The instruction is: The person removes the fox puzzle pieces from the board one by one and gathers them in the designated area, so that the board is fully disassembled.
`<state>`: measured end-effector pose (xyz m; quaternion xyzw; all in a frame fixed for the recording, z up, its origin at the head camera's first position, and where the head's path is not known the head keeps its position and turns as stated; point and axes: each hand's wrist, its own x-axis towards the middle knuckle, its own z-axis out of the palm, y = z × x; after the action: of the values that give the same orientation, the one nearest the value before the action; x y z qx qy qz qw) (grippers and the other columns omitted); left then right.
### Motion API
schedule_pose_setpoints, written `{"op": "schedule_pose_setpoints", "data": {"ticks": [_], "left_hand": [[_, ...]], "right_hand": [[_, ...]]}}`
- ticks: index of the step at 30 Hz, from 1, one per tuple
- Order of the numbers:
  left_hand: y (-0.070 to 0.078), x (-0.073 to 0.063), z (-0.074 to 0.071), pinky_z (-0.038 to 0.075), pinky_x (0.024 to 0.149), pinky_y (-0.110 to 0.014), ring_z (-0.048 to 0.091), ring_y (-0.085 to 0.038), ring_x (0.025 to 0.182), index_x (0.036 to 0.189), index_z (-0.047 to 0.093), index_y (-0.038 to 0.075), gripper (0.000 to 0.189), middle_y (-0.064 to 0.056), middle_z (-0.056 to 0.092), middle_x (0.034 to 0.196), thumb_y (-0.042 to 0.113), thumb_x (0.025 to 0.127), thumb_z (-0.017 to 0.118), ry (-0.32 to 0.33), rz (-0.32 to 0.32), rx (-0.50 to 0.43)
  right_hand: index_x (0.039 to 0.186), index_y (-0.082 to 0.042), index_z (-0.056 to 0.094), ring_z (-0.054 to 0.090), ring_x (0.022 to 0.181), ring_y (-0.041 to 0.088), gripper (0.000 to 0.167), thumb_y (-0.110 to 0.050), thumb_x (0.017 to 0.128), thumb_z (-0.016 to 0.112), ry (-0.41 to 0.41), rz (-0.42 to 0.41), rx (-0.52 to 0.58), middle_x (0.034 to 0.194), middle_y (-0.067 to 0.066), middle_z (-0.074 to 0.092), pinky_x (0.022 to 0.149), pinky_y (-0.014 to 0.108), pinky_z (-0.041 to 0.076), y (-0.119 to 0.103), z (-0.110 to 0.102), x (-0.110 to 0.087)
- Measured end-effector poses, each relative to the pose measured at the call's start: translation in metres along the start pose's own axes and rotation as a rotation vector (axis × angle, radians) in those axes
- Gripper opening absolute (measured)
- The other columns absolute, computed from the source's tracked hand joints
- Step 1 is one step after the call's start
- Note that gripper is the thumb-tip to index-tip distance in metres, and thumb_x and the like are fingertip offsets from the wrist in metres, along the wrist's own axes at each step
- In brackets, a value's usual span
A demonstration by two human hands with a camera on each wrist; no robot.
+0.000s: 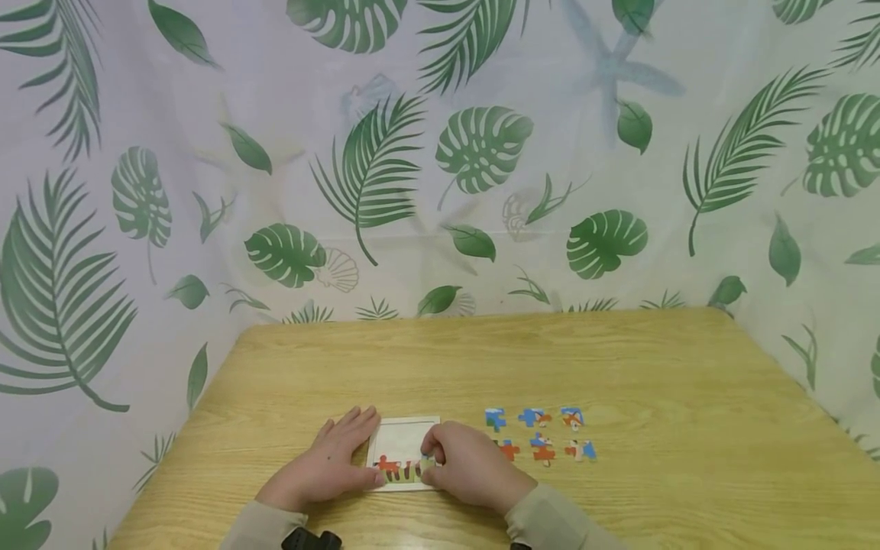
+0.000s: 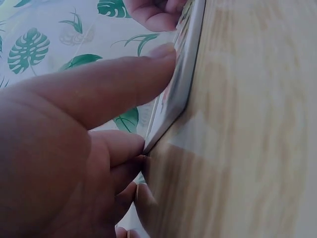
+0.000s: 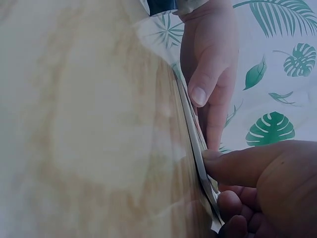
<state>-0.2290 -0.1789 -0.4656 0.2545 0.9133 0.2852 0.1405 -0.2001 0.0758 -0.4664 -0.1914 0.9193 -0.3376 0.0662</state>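
A shallow white puzzle tray (image 1: 404,435) lies near the front of the table, with joined jigsaw pieces (image 1: 388,464) in red, brown and green along its near edge. My left hand (image 1: 331,461) rests at the tray's left side, fingers extended; its thumb (image 2: 141,67) lies over the edge by the pieces. At the near right corner my right hand (image 1: 470,462) pinches a greenish puzzle piece (image 1: 427,463) between thumb and curled index finger, right at the end of the joined row. The fingers partly hide that piece. In the right wrist view the right thumb (image 3: 242,161) presses down at the tray's rim.
Several loose puzzle pieces lie in two rows right of the tray, among them a blue one (image 1: 494,418) and a red one (image 1: 544,452). The right hand partly covers another red piece (image 1: 509,451). A leaf-patterned curtain (image 1: 481,153) stands behind the wooden table (image 1: 660,382).
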Motion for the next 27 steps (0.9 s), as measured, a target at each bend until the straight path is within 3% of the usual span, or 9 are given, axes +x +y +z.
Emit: {"op": "schedule_pose_setpoints", "data": {"ticks": [10, 17, 27], "left_hand": [[0.013, 0.001, 0.007, 0.006, 0.117, -0.067, 0.016, -0.037, 0.152, 0.155, 0.038, 0.001, 0.09, -0.015, 0.029, 0.163, 0.048, 0.088, 0.075, 0.072, -0.061, 0.074], [0.015, 0.002, 0.008, 0.008, 0.118, -0.066, 0.017, -0.037, 0.152, 0.155, 0.039, 0.003, 0.089, -0.014, 0.03, 0.163, 0.049, 0.088, 0.075, 0.084, -0.099, 0.083], [0.013, 0.004, 0.006, 0.009, 0.118, -0.065, 0.016, -0.037, 0.152, 0.156, 0.038, 0.002, 0.09, -0.014, 0.028, 0.164, 0.049, 0.089, 0.074, 0.064, -0.101, 0.074]], "right_hand": [[0.093, -0.02, 0.064, 0.046, 0.065, 0.007, 0.022, -0.026, 0.082, 0.082, -0.007, -0.007, -0.02, 0.077, -0.007, 0.052, 0.064, 0.028, 0.041, 0.0, 0.0, 0.002], [0.094, -0.021, 0.064, 0.047, 0.065, 0.007, 0.021, -0.025, 0.083, 0.082, -0.013, 0.001, -0.014, 0.077, -0.007, 0.053, 0.063, 0.028, 0.042, 0.0, 0.001, 0.004], [0.089, -0.02, 0.063, 0.055, 0.072, 0.011, 0.012, -0.013, 0.092, 0.072, 0.007, 0.01, 0.189, 0.08, -0.007, 0.061, 0.063, 0.027, 0.047, 0.003, 0.001, 0.007]]}}
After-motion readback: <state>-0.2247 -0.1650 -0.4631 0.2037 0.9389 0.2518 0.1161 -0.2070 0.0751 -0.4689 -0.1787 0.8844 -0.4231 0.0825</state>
